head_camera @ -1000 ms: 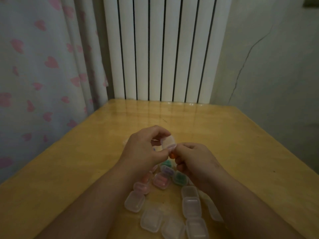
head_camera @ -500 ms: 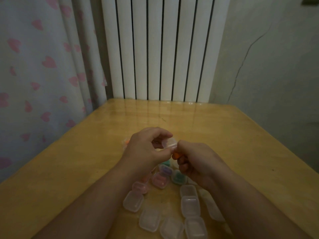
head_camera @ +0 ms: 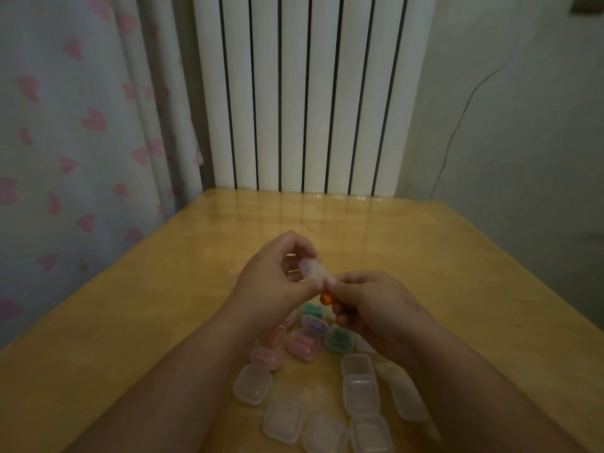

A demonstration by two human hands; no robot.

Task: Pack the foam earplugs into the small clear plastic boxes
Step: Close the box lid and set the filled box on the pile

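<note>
- Left hand (head_camera: 268, 286) raised over the table (head_camera: 457, 273), fingers (head_camera: 294, 241) and thumb curled round a small clear box (head_camera: 312, 273), tilted and blurred.
- Right hand (head_camera: 372, 308) just beside it, fingers narrowly pinching an orange earplug (head_camera: 326, 298) right at the lower edge of the box; impossible to tell whether inside yet.
- Below the hands, on the table: closed boxes with coloured earplugs (head_camera: 302, 346) in pink, purple and green.
- Nearer the person: empty boxes (head_camera: 361, 392) in loose rows, lids shut.
- Behind the table: white radiator (head_camera: 310, 93); at left, curtain (head_camera: 65, 125) with pink hearts.
</note>
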